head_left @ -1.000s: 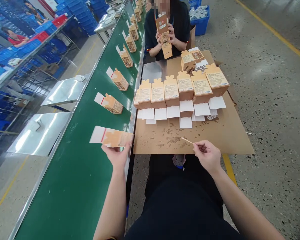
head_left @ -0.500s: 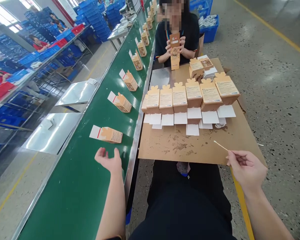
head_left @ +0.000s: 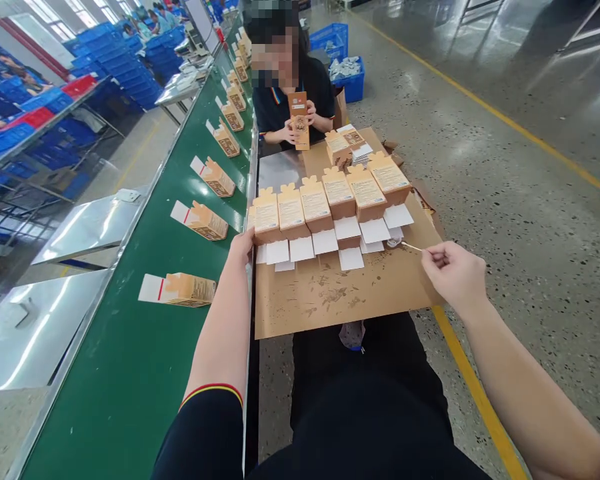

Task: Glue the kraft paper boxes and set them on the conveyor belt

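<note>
My right hand (head_left: 453, 270) pinches a thin cotton swab (head_left: 412, 247). The swab's tip is at a small, round, whitish dish (head_left: 394, 242), partly under the white flaps of the cartons. At the left end of the row, my left hand (head_left: 243, 245) is against the side of a tan carton (head_left: 267, 217); its fingers are mostly hidden, so I cannot tell whether they grip it. Several more tan cartons (head_left: 315, 205) lean in the row, white flaps (head_left: 325, 242) toward me. They stand on a brown cardboard sheet (head_left: 300, 313) with dark wet-looking marks.
On my left runs a green conveyor belt (head_left: 130, 387) carrying spaced cartons (head_left: 200, 289). Across the board a co-worker (head_left: 300, 80) holds a tall brown carton (head_left: 299, 123). Flat cartons (head_left: 355, 141) are stacked there. A blue crate (head_left: 349, 83) stands on the floor.
My left hand has moved from over the belt to the row's left end. My right hand has brought the swab forward and left to the dish. The view has shifted right.
</note>
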